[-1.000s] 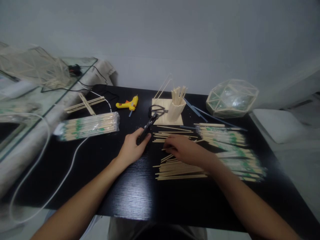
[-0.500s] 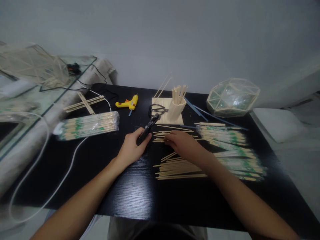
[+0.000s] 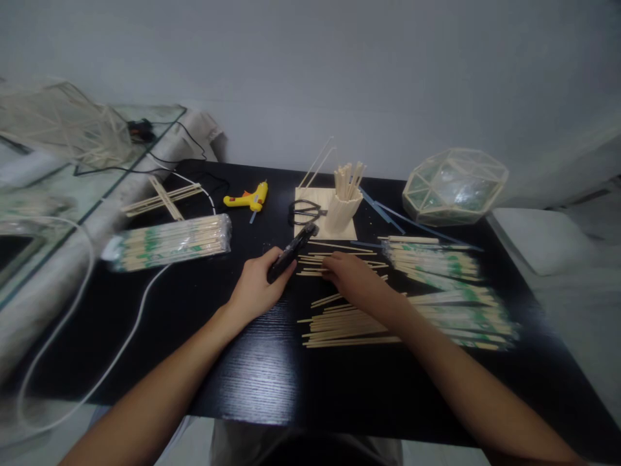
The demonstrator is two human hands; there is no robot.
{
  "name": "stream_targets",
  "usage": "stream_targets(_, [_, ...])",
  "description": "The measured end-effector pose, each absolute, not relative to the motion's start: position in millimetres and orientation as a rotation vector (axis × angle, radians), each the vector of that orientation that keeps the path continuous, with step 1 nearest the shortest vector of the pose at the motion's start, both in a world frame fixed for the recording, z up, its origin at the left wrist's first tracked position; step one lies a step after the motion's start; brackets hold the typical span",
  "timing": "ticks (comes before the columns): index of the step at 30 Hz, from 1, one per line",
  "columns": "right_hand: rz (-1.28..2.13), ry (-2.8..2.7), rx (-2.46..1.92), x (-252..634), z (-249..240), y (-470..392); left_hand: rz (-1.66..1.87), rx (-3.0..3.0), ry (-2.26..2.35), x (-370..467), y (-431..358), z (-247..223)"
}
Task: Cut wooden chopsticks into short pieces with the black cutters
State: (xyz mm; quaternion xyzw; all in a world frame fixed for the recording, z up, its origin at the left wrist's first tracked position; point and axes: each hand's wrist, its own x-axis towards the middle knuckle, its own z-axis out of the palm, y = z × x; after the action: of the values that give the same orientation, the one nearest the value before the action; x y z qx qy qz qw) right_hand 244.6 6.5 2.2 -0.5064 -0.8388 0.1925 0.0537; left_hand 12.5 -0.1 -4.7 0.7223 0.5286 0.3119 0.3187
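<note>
My left hand (image 3: 259, 285) is closed around a black plier-like tool (image 3: 292, 251), whose head points up and to the right. Over the upper group of loose bamboo chopsticks (image 3: 313, 260), my right hand (image 3: 347, 275) has its fingers curled down and pressed together. Its fingertips are at the sticks, and whatever lies between them is hidden. A larger spread of loose chopsticks (image 3: 339, 330) lies nearer to me, partly under my right forearm. Beyond both hands, a stick-walled holder (image 3: 342, 217) full of upright sticks stands on a square wooden board (image 3: 315, 195), with black-handled scissors (image 3: 305, 210) beside it.
A yellow glue gun (image 3: 247, 197) lies at the back left, near a wrapped chopstick bundle (image 3: 172, 243) and crossed sticks (image 3: 165, 197). Opened packs (image 3: 466, 317) lie at right, below a faceted stick frame (image 3: 453, 188). A white cable (image 3: 140, 317) loops at left.
My right hand has shifted slightly along the upper chopsticks, and a few sticks beneath it have moved a little. The black tool in my left hand has moved slightly up and right.
</note>
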Motion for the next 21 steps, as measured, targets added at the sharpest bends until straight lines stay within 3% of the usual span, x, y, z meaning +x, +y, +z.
stream_targets(15, [0.529, -2.653, -1.543, 244, 5, -2, 0.79, 1.915, 1.393, 13, 1, -4])
stream_targets(21, [0.403, -2.368, -1.341, 241, 36, -12, 0.824, 1.887, 1.391, 11, 1, -7])
